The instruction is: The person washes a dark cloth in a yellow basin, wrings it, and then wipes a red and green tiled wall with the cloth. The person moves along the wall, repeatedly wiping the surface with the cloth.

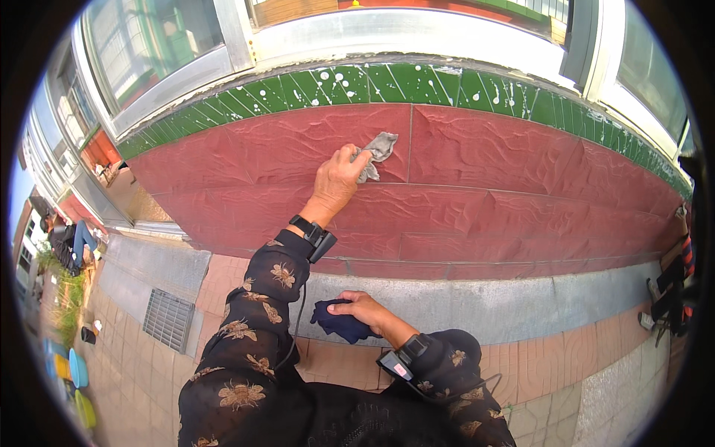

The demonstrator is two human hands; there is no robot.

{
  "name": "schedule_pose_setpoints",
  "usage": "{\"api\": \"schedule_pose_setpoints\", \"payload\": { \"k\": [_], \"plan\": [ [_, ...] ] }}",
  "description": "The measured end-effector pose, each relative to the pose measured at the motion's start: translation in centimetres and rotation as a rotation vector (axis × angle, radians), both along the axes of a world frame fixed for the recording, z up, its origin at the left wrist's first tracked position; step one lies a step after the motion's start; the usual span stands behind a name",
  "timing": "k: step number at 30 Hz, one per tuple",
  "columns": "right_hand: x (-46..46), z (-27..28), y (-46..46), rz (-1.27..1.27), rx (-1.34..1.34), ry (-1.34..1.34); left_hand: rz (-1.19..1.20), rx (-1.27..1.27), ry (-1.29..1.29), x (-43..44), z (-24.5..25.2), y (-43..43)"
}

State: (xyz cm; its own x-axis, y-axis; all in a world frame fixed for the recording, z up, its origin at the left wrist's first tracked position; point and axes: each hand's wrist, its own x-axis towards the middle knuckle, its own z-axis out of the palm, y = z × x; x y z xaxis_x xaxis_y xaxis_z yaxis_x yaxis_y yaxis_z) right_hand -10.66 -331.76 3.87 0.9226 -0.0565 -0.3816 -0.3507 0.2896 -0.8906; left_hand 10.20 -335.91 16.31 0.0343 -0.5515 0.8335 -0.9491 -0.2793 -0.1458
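Observation:
My left hand (339,177) is raised in front of the wall and grips a crumpled grey cloth (382,146), which lies against the red textured wall tiles (313,134). Lower down, near my body, my right hand (363,313) holds a bunched dark blue cloth (341,325) above the paving. Above the red tiles runs a band of green tiles (346,84) spotted and streaked with white. Both wrists carry black strapped devices with cables.
Metal window frames (402,33) top the wall. A doorway (134,195) opens at left, near a metal drain grate (168,319). A seated person (70,243) and plastic basins (78,369) are at far left; another person (678,285) is at the right edge.

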Motion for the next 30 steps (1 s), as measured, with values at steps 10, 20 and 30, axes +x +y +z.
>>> {"api": "schedule_pose_setpoints", "payload": {
  "k": [10, 20, 30],
  "plan": [
    [-0.2, -1.9, 2.5, 0.216, -0.43, -0.049, 0.449, -0.556, 0.531, 7.0, -1.3, 6.1],
    [-0.2, -1.3, 2.7, 0.301, -0.543, 0.003, 0.2, -0.305, 0.288, 0.0, -0.6, -2.0],
    [0.4, -2.0, 1.7, 0.19, -0.545, 0.017, -0.102, -0.035, 0.071, -6.2, -3.6, -7.9]
  ]
}}
